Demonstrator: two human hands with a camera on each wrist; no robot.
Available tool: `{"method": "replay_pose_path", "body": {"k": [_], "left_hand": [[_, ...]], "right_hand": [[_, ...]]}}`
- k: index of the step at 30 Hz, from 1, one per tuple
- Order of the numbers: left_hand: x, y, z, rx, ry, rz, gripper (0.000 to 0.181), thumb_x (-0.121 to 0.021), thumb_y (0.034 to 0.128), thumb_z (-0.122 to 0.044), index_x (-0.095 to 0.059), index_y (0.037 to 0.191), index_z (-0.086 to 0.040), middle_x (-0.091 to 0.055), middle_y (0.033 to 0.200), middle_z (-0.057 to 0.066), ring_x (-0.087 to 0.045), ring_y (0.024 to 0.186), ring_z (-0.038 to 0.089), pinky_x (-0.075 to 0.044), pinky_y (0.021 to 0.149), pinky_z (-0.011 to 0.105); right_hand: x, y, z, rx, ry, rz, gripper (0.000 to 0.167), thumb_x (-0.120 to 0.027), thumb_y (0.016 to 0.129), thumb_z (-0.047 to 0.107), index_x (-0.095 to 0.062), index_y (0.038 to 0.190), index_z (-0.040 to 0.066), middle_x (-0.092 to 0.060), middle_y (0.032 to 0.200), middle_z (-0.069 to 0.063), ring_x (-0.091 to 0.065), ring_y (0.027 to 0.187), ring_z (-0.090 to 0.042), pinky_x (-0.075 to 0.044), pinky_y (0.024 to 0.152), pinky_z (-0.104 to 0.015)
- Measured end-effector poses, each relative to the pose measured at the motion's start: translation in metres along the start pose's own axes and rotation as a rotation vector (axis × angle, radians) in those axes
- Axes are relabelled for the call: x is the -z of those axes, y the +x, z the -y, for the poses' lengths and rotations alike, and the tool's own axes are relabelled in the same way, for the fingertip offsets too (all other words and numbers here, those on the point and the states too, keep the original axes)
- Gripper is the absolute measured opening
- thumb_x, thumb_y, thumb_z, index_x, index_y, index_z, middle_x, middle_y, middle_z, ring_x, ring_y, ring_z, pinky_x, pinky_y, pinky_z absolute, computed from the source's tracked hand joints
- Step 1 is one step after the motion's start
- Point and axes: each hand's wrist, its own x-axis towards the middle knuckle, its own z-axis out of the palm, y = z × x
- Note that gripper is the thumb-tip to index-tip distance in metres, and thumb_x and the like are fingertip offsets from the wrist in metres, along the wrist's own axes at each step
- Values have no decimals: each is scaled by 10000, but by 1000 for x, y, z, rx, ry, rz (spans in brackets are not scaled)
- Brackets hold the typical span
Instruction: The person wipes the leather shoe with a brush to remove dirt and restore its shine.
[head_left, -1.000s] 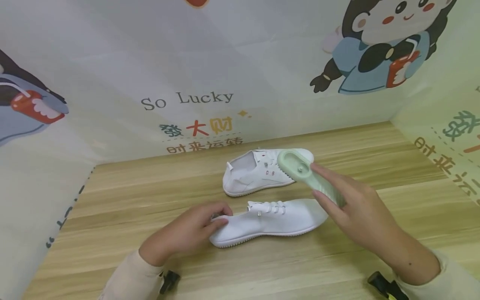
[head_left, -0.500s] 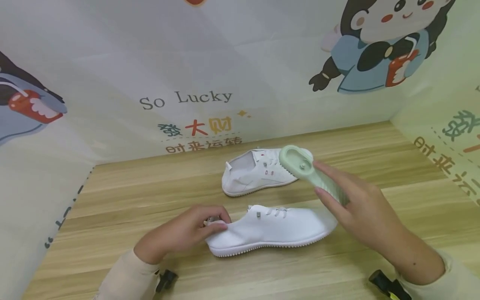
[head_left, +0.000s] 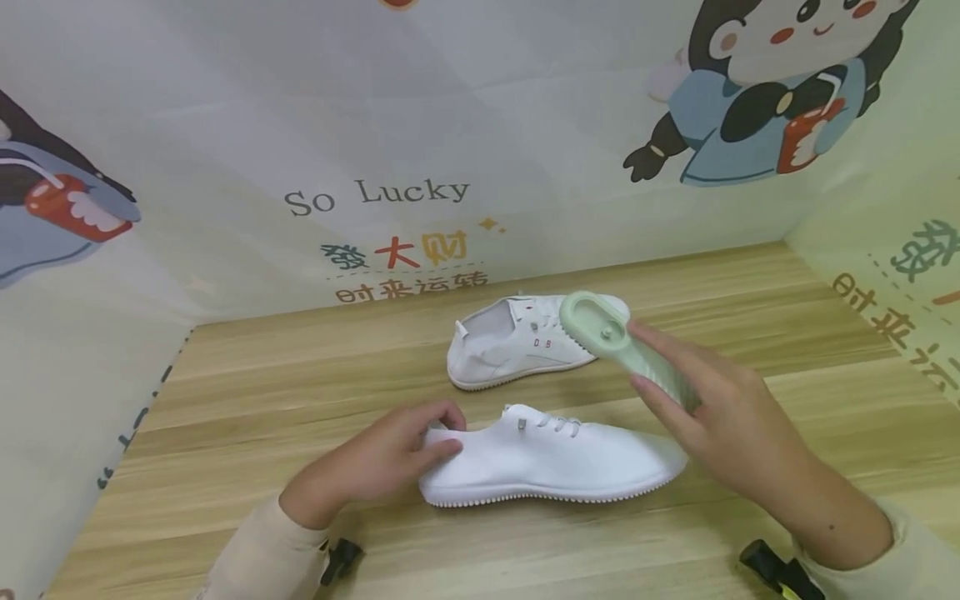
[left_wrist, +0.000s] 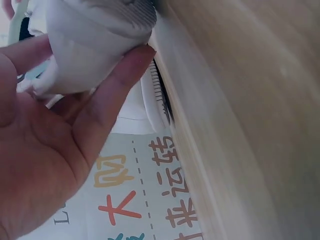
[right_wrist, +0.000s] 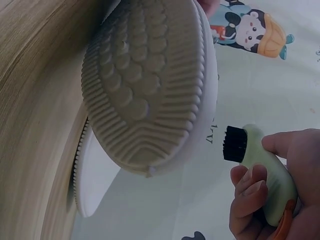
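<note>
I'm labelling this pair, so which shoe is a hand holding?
The near shoe, gripped by the left hand; the far shoe, lettered D B, is held by neither hand.

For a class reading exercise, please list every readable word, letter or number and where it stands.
"So Lucky": pale, sheet-like back wall.
"發大财": same wall.
"时来运转": same wall, lowest.
"D B": far white leather-look lace-up shoe.
"發", "时来运": pale, sheet-like right wall, partly cut off.
Pale, sheet-like left wall: dark lettering too slanted to read.
None visible on the pale green plastic brush.
</note>
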Motion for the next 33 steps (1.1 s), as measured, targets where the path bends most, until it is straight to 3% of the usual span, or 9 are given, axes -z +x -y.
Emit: {"method": "replay_pose_path", "body": {"k": [4,8,11,15,20,23,27,30,33], "left_hand": [[-6,2,-1,45,51,-94,193,-611,994,-186,-549,1173,-145,-644,1070,23,-584,1008,163,-483,899,353],[-12,3,-5,79,153,-180,292,-612,993,-196,-539,1271,-143,-624,1247,46,-589,1166,196,-468,1015,444],[-14,2,-9,76,220,-221,266,-616,991,-195,-582,1254,-179,-587,1300,43,-611,1151,236,-489,988,469],[-13,0,-11,39,255,-209,255,-596,998,-180,-641,1249,-195,-555,1360,59,-607,1184,269,-489,1000,489],[-10,-3,-11,21,248,-132,292,-559,1020,-197,-670,1288,-170,-519,1455,93,-510,1345,278,-417,1102,495],[-11,-2,-12,44,260,-155,260,-575,1014,-216,-677,1253,-206,-540,1423,51,-550,1299,255,-451,1065,487],[-12,1,-12,102,270,-253,161,-631,982,-208,-646,1140,-233,-592,1240,-14,-625,1095,207,-512,940,449],[-13,2,-12,122,258,-299,113,-673,953,-182,-622,1034,-242,-594,1127,-34,-604,981,179,-507,870,410],[-11,2,-11,111,240,-306,128,-700,930,-154,-624,958,-253,-594,1100,-55,-570,913,154,-486,813,363]], "right_hand": [[0,0,0,-8,6,8,579,-755,857,67,-575,1402,136,-701,1189,-184,-644,822,-230,-517,522,-240],[0,-1,0,-13,5,17,574,-749,863,69,-571,1406,132,-699,1188,-190,-653,837,-244,-523,523,-242],[-1,-1,-1,-12,1,20,578,-746,865,70,-567,1410,137,-695,1201,-191,-669,868,-261,-541,541,-275],[-1,-1,-1,-11,-2,20,581,-748,863,71,-567,1410,143,-694,1211,-186,-676,889,-266,-550,559,-303],[-2,-1,-1,-8,-1,17,583,-756,855,71,-574,1403,152,-706,1190,-173,-668,867,-237,-546,567,-306],[-3,-1,-1,-4,-2,14,586,-758,852,70,-575,1402,155,-713,1169,-170,-671,861,-233,-550,583,-330],[-4,-1,-2,2,0,22,579,-754,857,68,-574,1402,148,-711,1169,-178,-682,877,-248,-560,585,-332],[-4,-1,-2,6,1,25,574,-751,861,68,-573,1402,142,-710,1174,-182,-685,878,-252,-565,591,-335],[-4,0,-2,7,5,24,572,-748,864,69,-572,1404,142,-705,1188,-183,-691,897,-259,-571,607,-347]]}}
